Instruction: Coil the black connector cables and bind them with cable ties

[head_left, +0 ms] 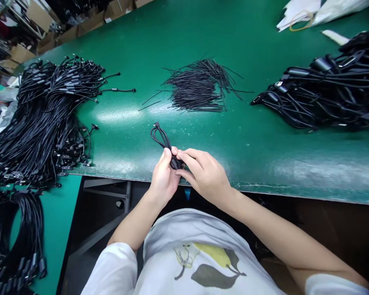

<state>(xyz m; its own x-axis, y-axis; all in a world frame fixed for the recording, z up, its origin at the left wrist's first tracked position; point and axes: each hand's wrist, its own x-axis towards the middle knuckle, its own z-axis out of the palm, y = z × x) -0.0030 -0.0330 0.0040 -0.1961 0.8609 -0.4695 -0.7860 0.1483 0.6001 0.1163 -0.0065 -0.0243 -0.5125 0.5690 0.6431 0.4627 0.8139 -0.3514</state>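
Observation:
A black cable [163, 139], folded into a small looped bundle, is held between my two hands over the table's front edge. My left hand [165, 174] grips it with thumb and fingers closed. From the other side, the fingertips of my right hand [204, 172] pinch at the bundle's lower part. One loop and a small plug stick out past my left thumb, pointing away from me. The part between my fingers is mostly hidden. Beyond my hands lies a loose pile of short, thin black ties [198, 88].
On the green table [135, 143], a big heap of straight black cables [49, 110] fills the left. More cables [27, 229] hang in a curve at lower left. Bundled cables [320, 90] lie at right, below white plastic bags [326, 12]. Cardboard boxes [92, 24] line the far edge.

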